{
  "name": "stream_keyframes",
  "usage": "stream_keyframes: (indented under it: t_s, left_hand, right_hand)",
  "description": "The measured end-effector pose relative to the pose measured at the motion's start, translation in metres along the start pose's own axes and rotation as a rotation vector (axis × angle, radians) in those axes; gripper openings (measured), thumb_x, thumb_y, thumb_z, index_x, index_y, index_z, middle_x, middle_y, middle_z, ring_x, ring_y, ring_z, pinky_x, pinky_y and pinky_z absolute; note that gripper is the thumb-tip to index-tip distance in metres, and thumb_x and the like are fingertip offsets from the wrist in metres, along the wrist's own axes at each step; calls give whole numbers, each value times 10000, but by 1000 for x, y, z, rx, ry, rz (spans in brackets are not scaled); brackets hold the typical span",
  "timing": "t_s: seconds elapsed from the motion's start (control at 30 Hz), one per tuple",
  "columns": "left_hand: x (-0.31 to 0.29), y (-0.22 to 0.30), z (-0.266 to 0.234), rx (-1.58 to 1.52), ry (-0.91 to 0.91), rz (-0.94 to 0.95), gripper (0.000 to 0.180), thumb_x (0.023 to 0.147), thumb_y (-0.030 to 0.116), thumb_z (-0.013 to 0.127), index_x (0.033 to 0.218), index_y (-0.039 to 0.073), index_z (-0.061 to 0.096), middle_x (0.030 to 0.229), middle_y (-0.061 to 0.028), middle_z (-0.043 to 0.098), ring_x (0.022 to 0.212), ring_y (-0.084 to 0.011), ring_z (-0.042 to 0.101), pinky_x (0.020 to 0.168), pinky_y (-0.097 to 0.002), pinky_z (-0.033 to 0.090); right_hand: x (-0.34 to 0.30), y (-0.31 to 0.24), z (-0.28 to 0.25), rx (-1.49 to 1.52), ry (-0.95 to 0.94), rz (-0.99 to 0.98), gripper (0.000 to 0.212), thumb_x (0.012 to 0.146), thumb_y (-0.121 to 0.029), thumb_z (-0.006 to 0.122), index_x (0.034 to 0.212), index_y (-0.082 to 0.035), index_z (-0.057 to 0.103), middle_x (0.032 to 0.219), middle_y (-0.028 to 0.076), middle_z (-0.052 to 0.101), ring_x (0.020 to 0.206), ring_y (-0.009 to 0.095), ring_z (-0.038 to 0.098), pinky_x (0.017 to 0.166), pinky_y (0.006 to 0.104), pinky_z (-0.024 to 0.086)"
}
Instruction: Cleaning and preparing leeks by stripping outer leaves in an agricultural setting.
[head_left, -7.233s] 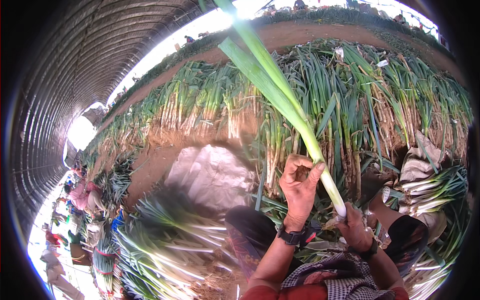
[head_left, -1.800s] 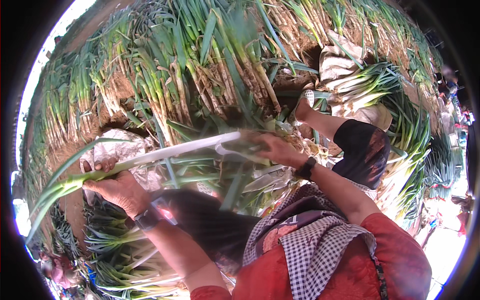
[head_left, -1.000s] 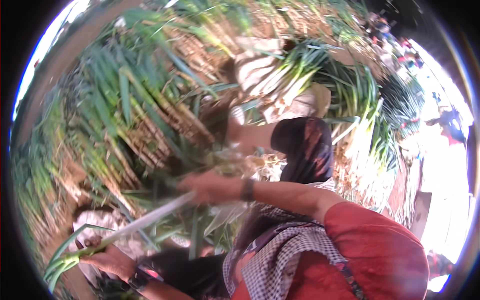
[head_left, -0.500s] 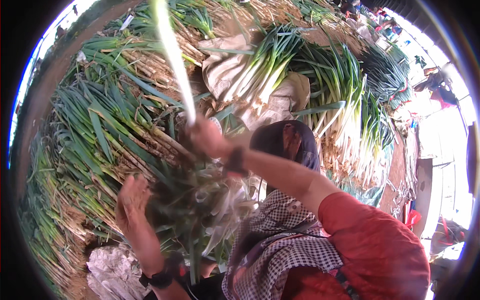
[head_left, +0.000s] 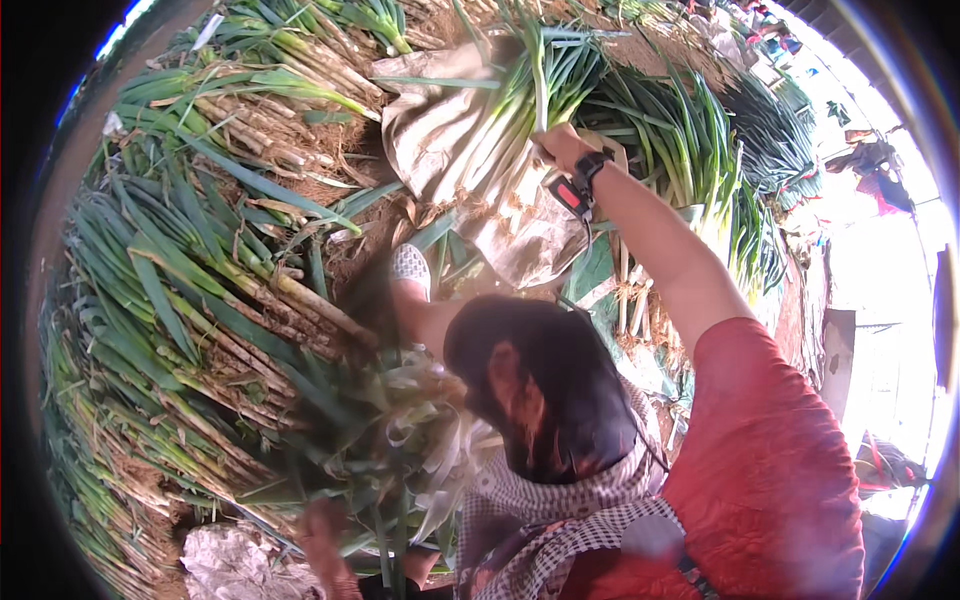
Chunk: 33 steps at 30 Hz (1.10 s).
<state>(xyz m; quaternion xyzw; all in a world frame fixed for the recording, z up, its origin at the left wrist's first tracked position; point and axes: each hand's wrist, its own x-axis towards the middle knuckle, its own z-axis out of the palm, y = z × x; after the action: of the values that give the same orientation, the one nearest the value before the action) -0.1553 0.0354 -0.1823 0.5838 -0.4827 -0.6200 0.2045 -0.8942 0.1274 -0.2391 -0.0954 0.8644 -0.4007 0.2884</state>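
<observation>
My right hand (head_left: 562, 148), at the far middle, is closed around a leek (head_left: 541, 80) whose pale stem rises out of the fist. That hand is over a bundle of clean, white-stemmed leeks (head_left: 490, 150) lying on a beige sack (head_left: 425, 150). Low in the picture, my left hand (head_left: 325, 540) is smeared by motion, so its fingers cannot be made out. It is nearest to a heap of stripped leek leaves (head_left: 440, 430) in front of me.
Soil-covered leeks (head_left: 230, 310) are piled along the left. More cleaned leeks (head_left: 675, 140) lie at the right, beyond my outstretched arm. A crumpled pale sack (head_left: 240, 565) rests at the lower left. My knee (head_left: 530, 390) and a patterned shoe (head_left: 411, 265) stand in the middle.
My right hand has swung away and to the right with the leek, from above the leaf heap to the bundle on the sack. My left hand has dropped toward the lower edge.
</observation>
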Motion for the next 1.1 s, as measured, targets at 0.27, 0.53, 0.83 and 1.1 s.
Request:
stream_keyframes:
  t_s: [0.27, 0.53, 0.83, 1.1]
  left_hand:
    - [-2, -23, 67, 64, -247, -328, 299, 923, 254, 598, 1057, -13, 613, 869, -102, 679, 704, -145, 631, 667, -256, 510]
    - [27, -15, 86, 285, -342, -168, 332, 893, 157, 588, 1176, -15, 558, 1085, -158, 595, 871, -228, 623, 786, -325, 511]
    - [47, -42, 82, 464, -361, -168, 333, 890, 183, 577, 1157, -15, 587, 1042, -168, 634, 858, -229, 642, 754, -316, 511]
    - [61, -83, 86, 139, -217, -447, 363, 900, 243, 589, 1077, -74, 604, 842, -181, 690, 660, -205, 666, 591, -277, 535]
  right_hand:
    - [29, 81, 72, 370, -70, 104, 145, 879, -101, 606, 905, 40, 588, 771, 142, 630, 607, 236, 660, 541, 358, 612]
    - [80, 74, 122, 462, -25, 159, 174, 856, -90, 646, 904, 70, 595, 771, 172, 659, 634, 256, 680, 528, 349, 612]
    - [130, 64, 146, 125, 120, 233, 213, 727, -123, 760, 724, 60, 650, 635, 118, 666, 559, 206, 675, 502, 292, 579]
    - [154, 94, 143, -432, 141, -41, 194, 660, -82, 800, 789, 11, 688, 846, 121, 715, 744, 203, 709, 642, 281, 573]
